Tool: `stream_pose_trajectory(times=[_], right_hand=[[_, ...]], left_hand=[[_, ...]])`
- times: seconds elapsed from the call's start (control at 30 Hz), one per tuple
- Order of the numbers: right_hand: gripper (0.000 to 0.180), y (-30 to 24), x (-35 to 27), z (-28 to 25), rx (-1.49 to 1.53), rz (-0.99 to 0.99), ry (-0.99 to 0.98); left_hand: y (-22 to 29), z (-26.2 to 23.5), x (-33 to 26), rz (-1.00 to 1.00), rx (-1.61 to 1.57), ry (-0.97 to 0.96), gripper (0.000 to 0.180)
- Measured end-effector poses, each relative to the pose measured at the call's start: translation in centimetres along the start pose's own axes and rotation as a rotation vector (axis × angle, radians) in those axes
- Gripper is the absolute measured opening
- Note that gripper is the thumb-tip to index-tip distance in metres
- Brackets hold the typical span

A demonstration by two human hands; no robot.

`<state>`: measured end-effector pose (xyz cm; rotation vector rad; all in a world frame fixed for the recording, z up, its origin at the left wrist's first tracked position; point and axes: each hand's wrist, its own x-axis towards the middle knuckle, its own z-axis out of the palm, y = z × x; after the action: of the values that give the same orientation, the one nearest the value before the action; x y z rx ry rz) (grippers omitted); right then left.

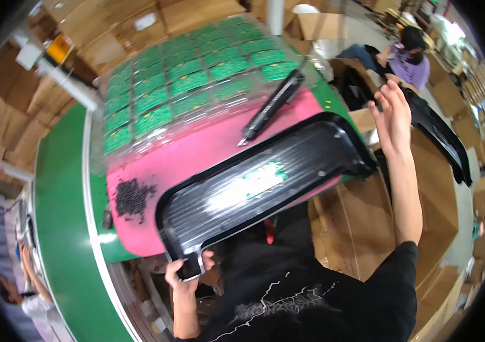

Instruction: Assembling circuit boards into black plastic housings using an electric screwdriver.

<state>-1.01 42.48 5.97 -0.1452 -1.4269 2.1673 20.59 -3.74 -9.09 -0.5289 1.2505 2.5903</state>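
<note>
Two hands: left hand (184, 275) clamped on the near corner of the long black plastic panel (265, 182), fingers wrapped round its edge; right hand (393, 117) lifted with fingers spread apart, gripping nothing, just beyond the panel's far end.
Panel place: lies on the pink mat (197, 151), its near corner overhanging the mat's edge toward the person.
Panel axis: long axis runs from lower left by the left hand to upper right by the right hand; the ribbed hollow side faces up, the raised rim around it.
Label on panel: small green and white patch (265, 176) near the middle of the ribbed face, partly washed out by glare.
Tray: clear plastic tray (191, 80) of green rectangular boards in rows, at the far side of the mat.
Tool: black slim tool (271, 108) lying on the mat between tray and panel, tip pointing toward the person.
Small parts: heap of tiny dark pieces (133, 196) on the mat's left side.
Table: green surface (63, 216) under the mat.
Packages: brown cardboard boxes (111, 34) stacked beyond the table; more cardboard (368, 222) to the right.
Second panel: another black panel (442, 139) at right, behind the right hand.
</note>
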Motion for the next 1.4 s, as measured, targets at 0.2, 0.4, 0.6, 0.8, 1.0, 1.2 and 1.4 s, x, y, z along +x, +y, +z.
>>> stream_pose_trajectory(times=[0.2,0.4,0.6,0.8,1.0,1.2,1.4], right_hand=[[0.054,-1.0,14.3,-17.5,-0.447,-0.273,0.842],[0.091,-0.8,14.0,-26.6,-0.618,-0.03,1.346],[0.042,0.5,12.3,-31.5,-0.279,0.298,0.911],[0.033,-3.1,13.9,-36.7,-0.199,0.403,0.561],[0.025,-4.9,12.9,-39.7,-0.114,0.093,0.577],[0.021,-4.9,2.3,-21.5,-0.007,-0.161,0.359],[0.019,-0.1,-12.1,-2.5,-0.117,-0.082,0.022]], left_hand=[[4.2,-0.3,-3.6,0.608,-0.217,0.348,0.067],[11.8,-2.1,-5.2,0.9,-0.604,0.233,0.064],[15.2,-2.7,-6.2,1.146,-0.457,0.578,0.058],[13.3,-12.7,-8.8,1.1,-0.677,0.388,0.054],[15.4,-29.0,-8.3,0.97,-0.681,0.075,0.055],[17.3,-12.9,-1.1,0.973,0.052,0.615,0.051],[13.5,4.9,4.6,0.931,0.28,0.298,0.045]])
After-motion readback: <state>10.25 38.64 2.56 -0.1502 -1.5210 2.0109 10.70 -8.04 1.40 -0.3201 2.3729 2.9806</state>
